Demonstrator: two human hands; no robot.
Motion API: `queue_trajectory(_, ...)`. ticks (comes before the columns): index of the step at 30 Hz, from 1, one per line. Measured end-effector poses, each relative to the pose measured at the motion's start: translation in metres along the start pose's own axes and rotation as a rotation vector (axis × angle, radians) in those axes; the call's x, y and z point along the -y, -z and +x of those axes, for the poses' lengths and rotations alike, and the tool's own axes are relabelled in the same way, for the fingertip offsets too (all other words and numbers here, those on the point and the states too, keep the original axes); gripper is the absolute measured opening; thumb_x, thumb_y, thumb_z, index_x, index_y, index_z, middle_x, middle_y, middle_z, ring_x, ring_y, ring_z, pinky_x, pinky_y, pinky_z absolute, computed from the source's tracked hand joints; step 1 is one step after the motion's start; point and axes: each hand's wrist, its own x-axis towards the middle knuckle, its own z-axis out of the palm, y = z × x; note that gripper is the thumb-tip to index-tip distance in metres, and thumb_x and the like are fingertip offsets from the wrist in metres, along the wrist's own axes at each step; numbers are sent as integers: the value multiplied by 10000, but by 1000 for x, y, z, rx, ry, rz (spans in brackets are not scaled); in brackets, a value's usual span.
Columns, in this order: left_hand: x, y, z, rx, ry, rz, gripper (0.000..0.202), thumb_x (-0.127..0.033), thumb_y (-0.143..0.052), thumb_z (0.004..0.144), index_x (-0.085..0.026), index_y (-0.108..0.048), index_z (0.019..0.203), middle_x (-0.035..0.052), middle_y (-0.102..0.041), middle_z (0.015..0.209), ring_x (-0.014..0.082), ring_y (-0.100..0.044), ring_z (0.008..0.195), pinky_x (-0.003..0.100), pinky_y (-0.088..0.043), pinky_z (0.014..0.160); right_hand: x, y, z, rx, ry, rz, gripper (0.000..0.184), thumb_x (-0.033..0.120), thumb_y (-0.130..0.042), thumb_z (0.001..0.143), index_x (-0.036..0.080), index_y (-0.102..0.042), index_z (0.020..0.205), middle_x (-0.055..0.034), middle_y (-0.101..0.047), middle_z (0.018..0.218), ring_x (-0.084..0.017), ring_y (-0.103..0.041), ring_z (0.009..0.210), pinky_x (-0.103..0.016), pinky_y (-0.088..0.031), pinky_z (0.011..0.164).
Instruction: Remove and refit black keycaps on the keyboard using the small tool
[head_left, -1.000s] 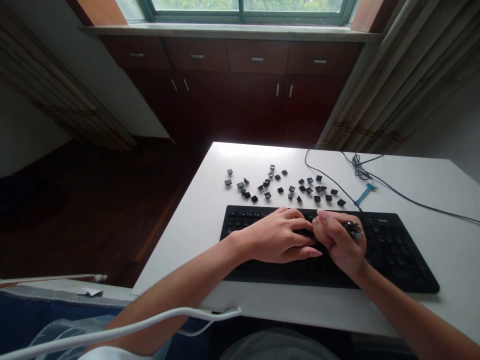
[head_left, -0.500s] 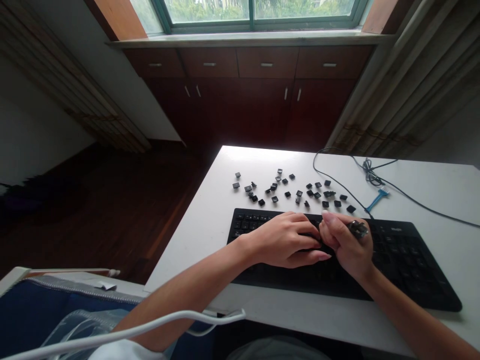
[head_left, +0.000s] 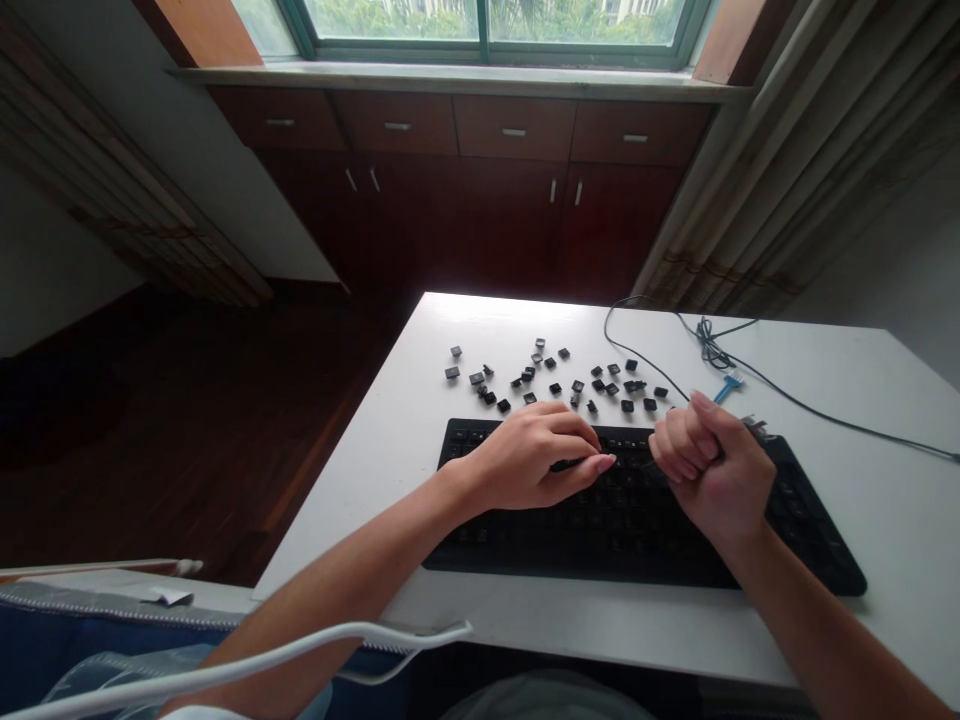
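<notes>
A black keyboard [head_left: 585, 540] lies along the near side of a white table [head_left: 375, 460]. My left hand [head_left: 536, 455] rests palm down over its upper left part, fingers loosely bent and thumb apart from them, with nothing seen in it. Above the right part of the keyboard, my right hand [head_left: 716, 465] is closed in a fist around a small metal tool [head_left: 756, 428]. Only the tool's shiny end shows behind the hand, so its kind is unclear. Several loose black keycaps [head_left: 503, 405] are scattered beyond the keyboard's far edge.
A blue tool [head_left: 727, 388] lies behind my right hand, partly hidden. A dark cable [head_left: 825, 408] runs across the table's right side with a bundled coil [head_left: 709, 345]. At the lower left are a white curved rod [head_left: 300, 655] and a blue chair [head_left: 30, 640].
My hands have drawn apart. The right hand has lifted and turned, still closed around the metal tool; the left has slid a little left along the keyboard. The view has shifted too.
</notes>
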Motion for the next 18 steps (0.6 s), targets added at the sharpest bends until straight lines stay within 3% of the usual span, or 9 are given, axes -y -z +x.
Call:
queue_trajectory(4,4,9,2,-32,74,-31,235,-277,-575,996,-161,-759,908,53,-763,955,148,-673,860,309,-546,804,23,11,12,-75,74,-148,533,323,-582,935,220,-319,482,51,-315,388,-102,-373,348,-274,-301,377)
queue_trajectory(8,14,27,1,-93,197,36,210,-299,-576,998,-180,-746,1029,57,-756,1027,162,-684,956,311,-560,843,33,32,24,-134,228,-651,519,397,-611,942,232,-378,508,60,-349,394,-106,-364,343,-283,-308,375)
queue_trajectory(13,41,51,-8,-148,454,407,314,-348,-584,982,-200,-648,1251,66,-705,1194,240,-652,1084,428,-548,930,23,55,25,-86,317,-1122,318,397,-674,897,213,-553,668,38,-513,543,-110,-463,481,-256,-375,483)
queue_trajectory(18,68,64,-21,-101,486,556,305,-324,-564,978,-191,-641,1242,72,-690,1191,253,-643,1071,424,-557,909,2,70,20,23,462,-1498,227,441,-646,911,220,-601,886,14,-662,652,-141,-612,509,-247,-432,513)
